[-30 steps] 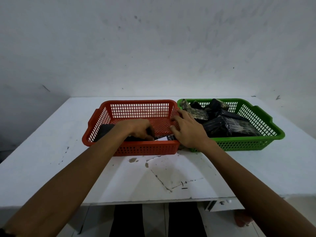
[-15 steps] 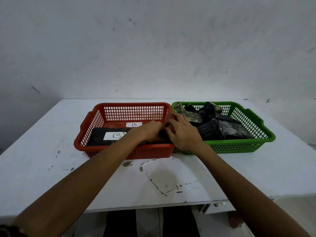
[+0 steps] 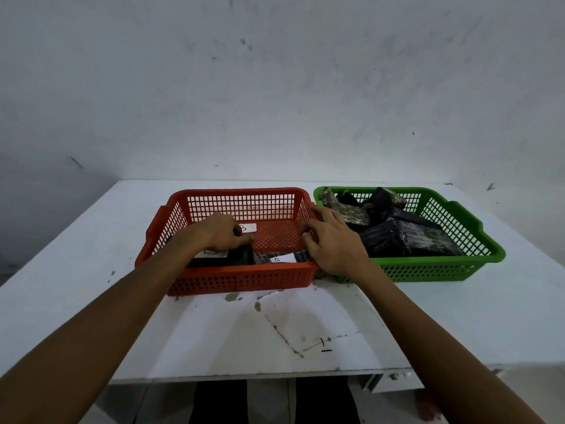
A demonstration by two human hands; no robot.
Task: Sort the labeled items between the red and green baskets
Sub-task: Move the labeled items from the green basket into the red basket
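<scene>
red basket (image 3: 244, 278): dark B-labeled packets (image 3: 241, 258) under left hand (image 3: 218, 235), seemingly pinching one | right hand (image 3: 334, 243) spread on divider | green basket (image 3: 452, 266) beyond: dark packets (image 3: 406, 240) heaped

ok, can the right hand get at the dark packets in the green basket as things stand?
Probably yes. The right hand sits at the red basket's right wall, beside the green basket. The dark packets lie uncovered in the open top, with nothing between them and the hand.
</scene>
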